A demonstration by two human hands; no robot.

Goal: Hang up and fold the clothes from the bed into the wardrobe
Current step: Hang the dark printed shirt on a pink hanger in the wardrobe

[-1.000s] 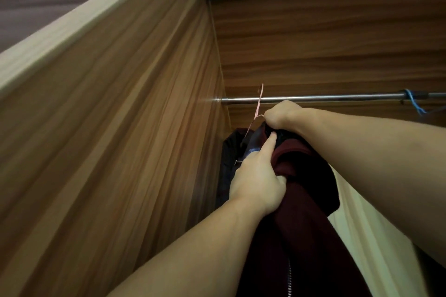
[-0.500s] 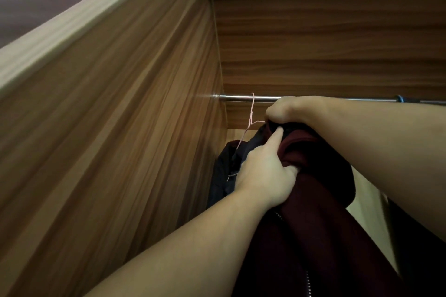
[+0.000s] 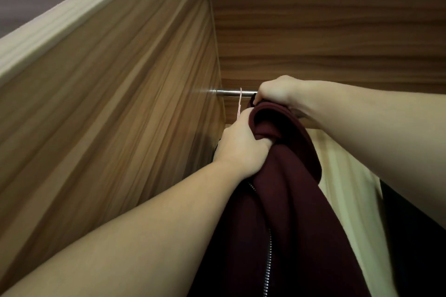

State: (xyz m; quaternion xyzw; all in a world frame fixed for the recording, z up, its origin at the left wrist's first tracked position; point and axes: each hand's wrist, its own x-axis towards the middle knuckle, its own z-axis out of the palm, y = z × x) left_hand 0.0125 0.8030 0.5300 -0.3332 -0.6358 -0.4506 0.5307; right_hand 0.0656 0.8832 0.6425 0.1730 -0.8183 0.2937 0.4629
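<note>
— Moved since a moment back? Raised, both hands: right hand (image 3: 277, 90) now level with the rail (image 3: 235, 92) and covering it, no longer below it. Gone from sight too, the blue hook farther along the rail.

— And biggest first?

— Wardrobe (image 3: 108, 94): wood-grain side panel sloping across the left, darker back panel ahead, pale front edge along the top left. Pale inner panel (image 3: 342, 188) low on the right, behind the cloth.

— Then the garment?

— Maroon zip jacket (image 3: 284, 200), inside the wardrobe, bunched at the top just under the rail and hanging down through the lower middle. Metal zipper (image 3: 268, 270) running down near the bottom edge. Something dark at the far right edge, too dim to name.

— Hands?

— Left hand (image 3: 241, 144) curled tight round a fistful of maroon cloth below the collar fold, thumb lying up along the fabric. Right hand clenched at the very top of the jacket, knuckles up, against the rail; fingers wrapped round something dark there, perhaps a hanger hook, not clear enough to say.

— Smaller still?

— Short bare length of rail between the side panel and the right hand. Thin pink wire hanger (image 3: 240, 101) hooked over that length, hanging down just beside the left hand's thumb tip; lower part hidden. Sliver of dark clothing behind the left wrist.
</note>
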